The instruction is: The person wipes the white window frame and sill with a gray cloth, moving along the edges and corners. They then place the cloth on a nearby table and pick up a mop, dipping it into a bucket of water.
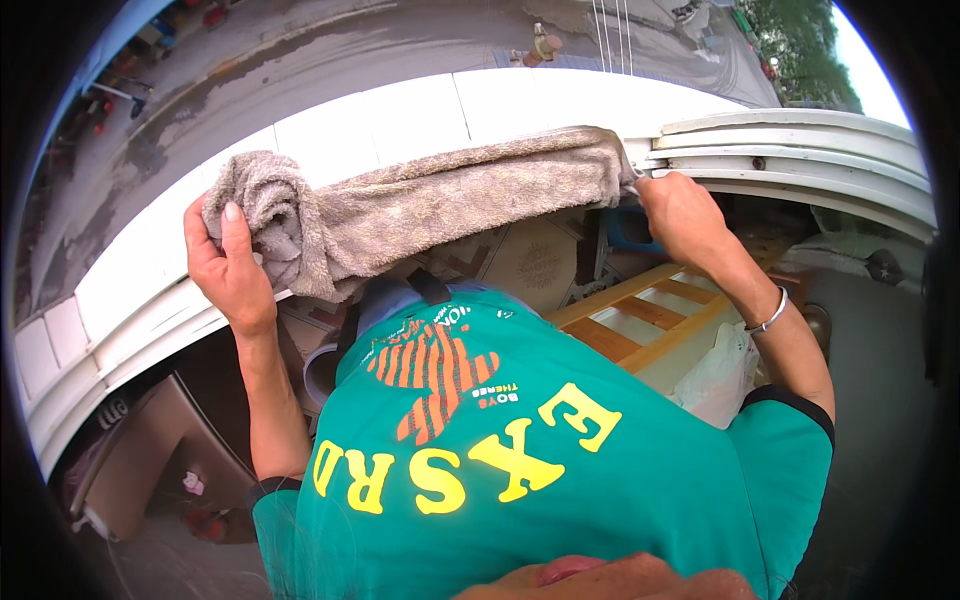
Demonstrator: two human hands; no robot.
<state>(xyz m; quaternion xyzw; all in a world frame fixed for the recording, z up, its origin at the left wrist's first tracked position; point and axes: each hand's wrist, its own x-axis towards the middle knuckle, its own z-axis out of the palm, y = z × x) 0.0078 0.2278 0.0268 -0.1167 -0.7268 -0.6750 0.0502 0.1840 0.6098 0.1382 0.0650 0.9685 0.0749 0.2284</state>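
A grey-brown towel (440,212) lies lengthwise along the inner edge of a white ledge (400,125). Its left end is bunched into a thick roll, and my left hand (232,265) is closed around that bundle with the thumb on top. From there the cloth runs folded and fairly flat to the right. At its far right corner, my right hand (685,215) pinches the towel's edge between thumb and fingers, close to the white window track. A silver bangle (768,310) circles my right wrist.
White window rails (790,150) curve away at the right. Beyond the ledge, a paved street (330,50) lies far below. Indoors, below the towel, are a wooden slatted piece (640,315), a clear plastic bag (715,375) and patterned floor tiles (535,262). A brown panel (150,450) stands at the left.
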